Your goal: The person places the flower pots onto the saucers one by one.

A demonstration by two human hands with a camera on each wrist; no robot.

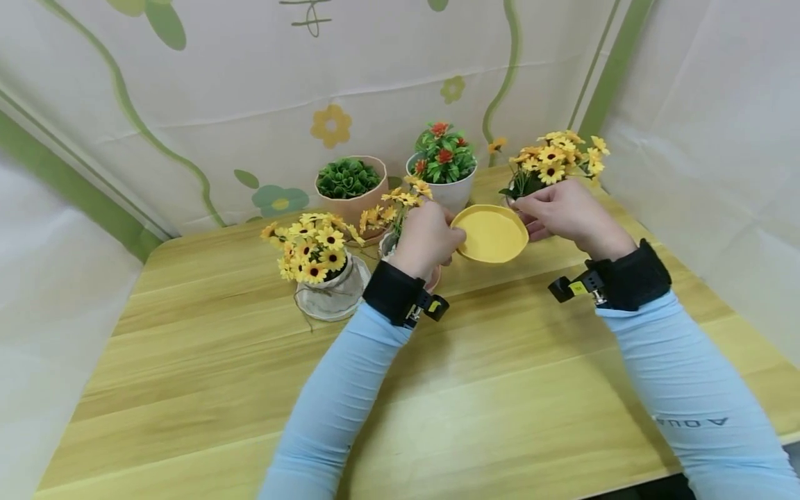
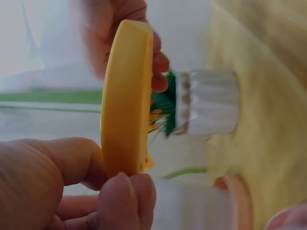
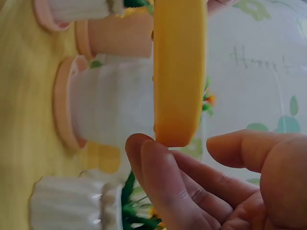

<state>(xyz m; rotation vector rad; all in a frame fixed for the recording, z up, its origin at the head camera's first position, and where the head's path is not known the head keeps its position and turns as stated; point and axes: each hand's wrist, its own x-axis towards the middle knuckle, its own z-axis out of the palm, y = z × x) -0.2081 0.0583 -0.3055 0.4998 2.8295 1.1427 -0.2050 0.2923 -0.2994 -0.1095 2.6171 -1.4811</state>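
A round, shallow yellow plant saucer [image 1: 490,234] is held in the air above the table. My left hand [image 1: 431,239] pinches its left rim between thumb and fingers. At the opposite rim is my right hand [image 1: 571,212]; in the right wrist view its fingertips [image 3: 160,165] are at the saucer's edge, while the thumb stands apart from it. Behind that hand, a white ribbed pot [image 2: 211,102] with yellow flowers [image 1: 553,160] stands on the table. A small flowerpot beyond my left hand is mostly hidden by it.
On the left, a pot of yellow daisies [image 1: 315,246] stands on a pale saucer [image 1: 331,298]. Further back are a peach pot [image 1: 356,208] of green leaves and a white pot [image 1: 453,193] with red flowers, near the printed cloth backdrop [image 1: 250,90]. All stand on the wooden table [image 1: 219,375].
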